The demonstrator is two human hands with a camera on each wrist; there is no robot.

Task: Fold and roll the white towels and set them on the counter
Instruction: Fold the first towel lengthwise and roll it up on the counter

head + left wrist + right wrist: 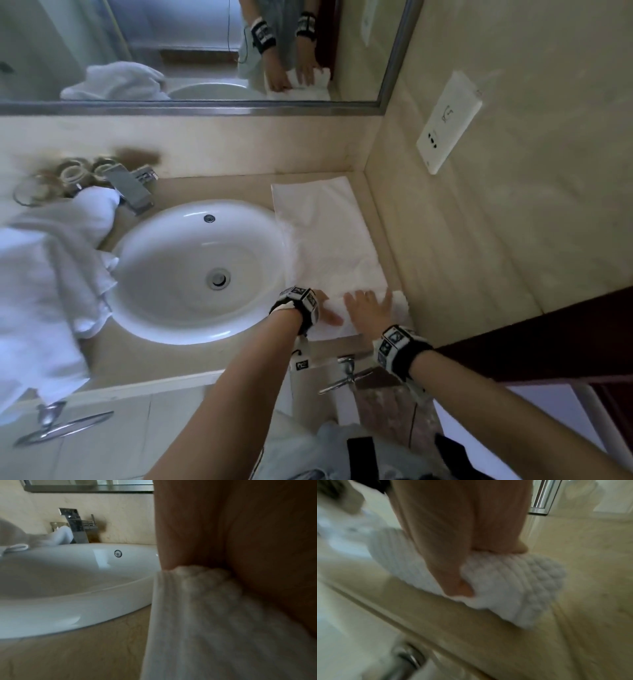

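A white towel (325,233), folded into a long strip, lies on the beige counter (212,186) right of the sink. Its near end is rolled up (400,305) at the counter's front edge. My right hand (368,305) rests on top of the roll with fingers straight and spread. In the right wrist view the right hand (471,547) lies over the roll (513,585), its thumb pressing the near side. My left hand (330,317) presses the roll's left end, partly hidden by the wrist camera. Its palm (240,534) covers the towel (205,615). More white towels (51,267) lie heaped left of the sink.
The white oval sink (171,257) fills the counter's middle, with a chrome faucet (132,190) behind it. A wall with a white socket panel (445,123) stands close on the towel's right. A mirror (205,51) hangs above. A chrome towel ring (61,428) hangs below the counter.
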